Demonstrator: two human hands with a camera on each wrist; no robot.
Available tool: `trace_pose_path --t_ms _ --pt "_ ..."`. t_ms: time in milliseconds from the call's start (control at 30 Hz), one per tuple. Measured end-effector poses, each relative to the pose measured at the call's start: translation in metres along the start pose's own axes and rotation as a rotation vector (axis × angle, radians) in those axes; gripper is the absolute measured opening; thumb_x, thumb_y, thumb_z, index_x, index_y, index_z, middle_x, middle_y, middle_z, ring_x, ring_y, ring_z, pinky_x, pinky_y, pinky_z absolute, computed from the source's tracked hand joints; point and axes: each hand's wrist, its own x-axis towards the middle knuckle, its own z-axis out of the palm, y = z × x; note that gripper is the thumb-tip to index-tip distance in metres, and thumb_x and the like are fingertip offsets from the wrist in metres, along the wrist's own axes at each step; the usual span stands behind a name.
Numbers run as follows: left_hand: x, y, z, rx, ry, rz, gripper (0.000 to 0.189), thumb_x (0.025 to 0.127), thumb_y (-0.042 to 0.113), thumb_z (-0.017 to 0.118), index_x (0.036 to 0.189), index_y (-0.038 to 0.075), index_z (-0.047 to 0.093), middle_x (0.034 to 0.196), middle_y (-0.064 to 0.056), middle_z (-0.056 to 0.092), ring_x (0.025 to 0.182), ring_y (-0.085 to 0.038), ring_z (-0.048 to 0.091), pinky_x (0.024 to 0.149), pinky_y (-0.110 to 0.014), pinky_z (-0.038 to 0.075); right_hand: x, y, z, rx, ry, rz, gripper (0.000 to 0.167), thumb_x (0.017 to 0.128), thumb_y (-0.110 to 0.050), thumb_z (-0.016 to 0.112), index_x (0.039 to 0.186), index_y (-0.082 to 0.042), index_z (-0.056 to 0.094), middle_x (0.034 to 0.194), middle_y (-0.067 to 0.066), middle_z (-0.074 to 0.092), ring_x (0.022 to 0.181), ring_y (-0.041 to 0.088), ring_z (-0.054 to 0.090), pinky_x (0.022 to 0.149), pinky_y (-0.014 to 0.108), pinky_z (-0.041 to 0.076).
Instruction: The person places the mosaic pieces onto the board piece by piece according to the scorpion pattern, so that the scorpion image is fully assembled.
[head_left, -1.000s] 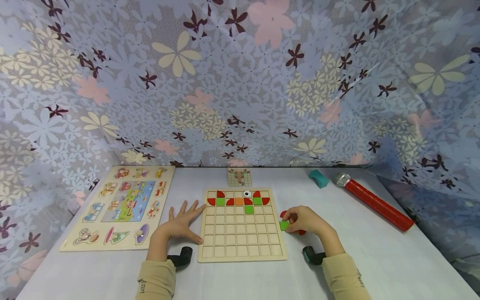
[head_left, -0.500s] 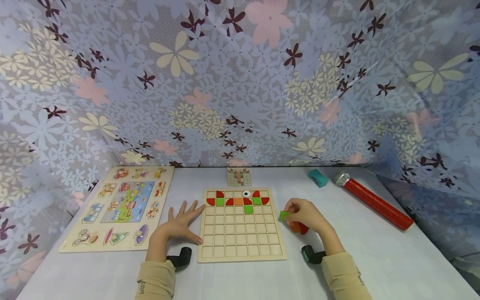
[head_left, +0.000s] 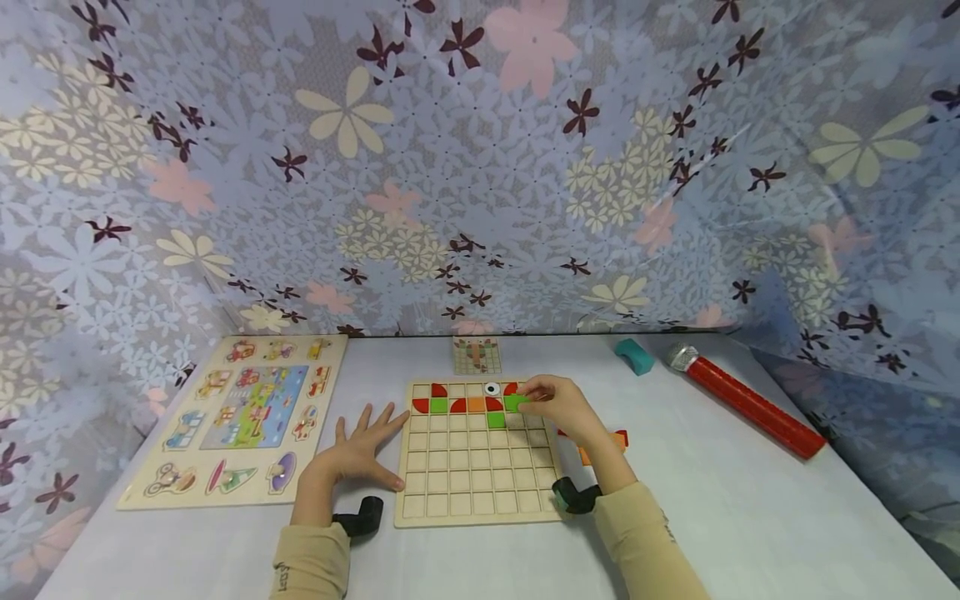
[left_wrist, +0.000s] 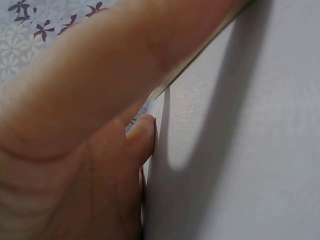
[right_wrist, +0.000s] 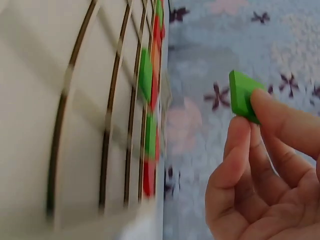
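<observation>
My right hand (head_left: 558, 406) is over the upper right of the wooden grid board (head_left: 480, 482). It pinches a green square tile (right_wrist: 245, 95) between thumb and fingertips, raised off the board in the right wrist view. Red quarter-round tiles (head_left: 459, 406), green squares (head_left: 438, 405), an orange square (head_left: 477, 404) and an eye tile (head_left: 492, 388) lie in the board's top rows. Fingers spread, my left hand (head_left: 352, 458) rests at the board's left edge, thumb and a fingertip against it. The left wrist view shows mostly that hand and white table.
Loose orange and red tiles (head_left: 586, 456) lie right of the board, partly behind my right forearm. A small pattern card (head_left: 476, 357) is behind the board. A picture puzzle (head_left: 168, 421) lies left; a teal block (head_left: 635, 356) and a red microphone (head_left: 750, 406) lie right.
My right hand has picked up the green square tile from the loose tiles and carried it left and away from me, over the board. The left hand has stayed in place.
</observation>
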Motion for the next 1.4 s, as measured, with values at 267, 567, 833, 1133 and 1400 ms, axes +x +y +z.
trace_pose_path --t_ms 267,567,833,1133,1400 --pt "0.000 0.000 0.000 -0.001 0.002 0.002 0.110 0.057 0.037 0.085 0.147 0.013 0.026 0.154 -0.018 0.008 0.138 -0.044 -0.009 0.100 -0.066 -0.017 0.021 -0.010 0.039 -0.016 -0.030 -0.003 0.018 0.082 -0.006 0.066 0.100 0.000 0.067 0.096 0.011 0.062 0.085 0.019 0.055 0.073 0.035 0.051" --pt "0.000 0.000 0.000 0.002 0.002 -0.005 0.110 0.057 0.035 0.086 0.146 0.012 0.026 0.153 -0.018 0.009 0.137 -0.044 -0.008 0.100 -0.066 -0.016 0.032 -0.017 0.065 -0.034 -0.041 0.043 0.014 0.080 -0.002 0.068 0.093 -0.001 0.069 0.080 0.006 0.059 0.069 0.017 0.056 0.064 0.031 0.054" --pt "0.003 -0.001 0.000 0.010 -0.001 -0.014 0.110 0.057 0.037 0.085 0.147 0.013 0.026 0.154 -0.017 0.008 0.138 -0.044 -0.009 0.100 -0.066 -0.017 0.038 -0.019 0.075 -0.144 -0.071 0.015 0.009 0.077 -0.002 0.071 0.084 -0.003 0.067 0.074 0.004 0.060 0.061 0.023 0.056 0.053 0.027 0.047" --pt "0.000 0.002 -0.001 0.004 -0.001 -0.003 0.109 0.057 0.035 0.086 0.146 0.012 0.027 0.153 -0.018 0.010 0.138 -0.044 -0.008 0.100 -0.067 -0.016 0.043 -0.017 0.077 -0.254 -0.117 0.063 0.008 0.077 -0.006 0.073 0.075 -0.009 0.065 0.071 0.001 0.060 0.063 0.016 0.054 0.056 0.025 0.044" --pt "0.000 0.003 -0.001 0.008 0.003 -0.015 0.109 0.057 0.034 0.086 0.146 0.012 0.028 0.153 -0.018 0.011 0.138 -0.044 -0.007 0.100 -0.067 -0.015 0.043 -0.019 0.079 -0.433 -0.124 0.058 0.007 0.075 -0.012 0.075 0.078 -0.014 0.068 0.079 -0.001 0.060 0.073 0.015 0.054 0.064 0.030 0.046"
